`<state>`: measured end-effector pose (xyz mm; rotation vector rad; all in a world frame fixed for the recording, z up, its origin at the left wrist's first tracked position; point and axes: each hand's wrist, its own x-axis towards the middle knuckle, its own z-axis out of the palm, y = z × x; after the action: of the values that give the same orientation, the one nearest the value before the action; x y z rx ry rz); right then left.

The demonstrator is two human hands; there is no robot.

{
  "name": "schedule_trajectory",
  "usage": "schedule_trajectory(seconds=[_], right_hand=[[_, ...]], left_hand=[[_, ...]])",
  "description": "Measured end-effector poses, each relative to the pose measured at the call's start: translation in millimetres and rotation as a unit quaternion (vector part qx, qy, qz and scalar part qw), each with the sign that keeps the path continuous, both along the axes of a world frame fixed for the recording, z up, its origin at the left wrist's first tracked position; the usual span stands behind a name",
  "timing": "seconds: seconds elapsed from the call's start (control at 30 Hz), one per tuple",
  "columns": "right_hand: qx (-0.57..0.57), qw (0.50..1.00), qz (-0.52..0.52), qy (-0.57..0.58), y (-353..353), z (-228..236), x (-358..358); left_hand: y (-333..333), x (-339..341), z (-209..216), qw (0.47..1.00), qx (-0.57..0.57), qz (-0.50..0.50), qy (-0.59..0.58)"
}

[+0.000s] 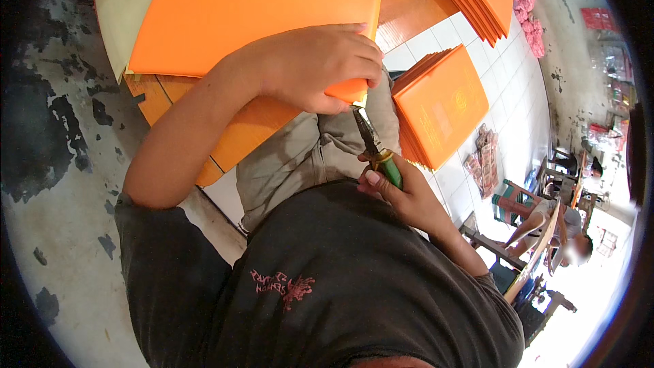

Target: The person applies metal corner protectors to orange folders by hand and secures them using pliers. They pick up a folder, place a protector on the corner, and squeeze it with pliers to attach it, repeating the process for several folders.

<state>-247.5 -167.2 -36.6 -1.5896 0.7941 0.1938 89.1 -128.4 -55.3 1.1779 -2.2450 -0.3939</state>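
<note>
orange stacks (443, 105) flank hand-held pliers (373, 143).

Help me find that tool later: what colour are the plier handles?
Green, with a yellow band; the pliers show in the head view.

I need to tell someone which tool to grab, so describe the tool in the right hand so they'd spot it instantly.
Start at the big orange folder that the left hand pins on the wooden table. Just below that folder's near corner are the pliers, held by the right hand. They are the only metal tool there: dark pointed tip, green and yellow handle.
</note>
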Motion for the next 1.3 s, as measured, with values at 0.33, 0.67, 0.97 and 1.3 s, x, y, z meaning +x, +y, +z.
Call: schedule_trajectory(seconds=[0.33,0.67,0.97,1.3], right_hand=[[0.057,0.996,-0.061,0.021,10,16,11],[0.062,0.996,-0.060,0.012,14,20,16],[0.061,0.996,-0.056,0.037,10,34,17],[0.019,0.999,-0.017,0.037,-12,31,10]], left_hand=[[0,1,0,1.000,0.001,-0.011,0.012],[3,2,3,1.000,0.009,-0.002,0.000],[10,1,13,1.000,0.020,0.017,0.009],[9,0,21,0.998,0.049,0.004,-0.034]])
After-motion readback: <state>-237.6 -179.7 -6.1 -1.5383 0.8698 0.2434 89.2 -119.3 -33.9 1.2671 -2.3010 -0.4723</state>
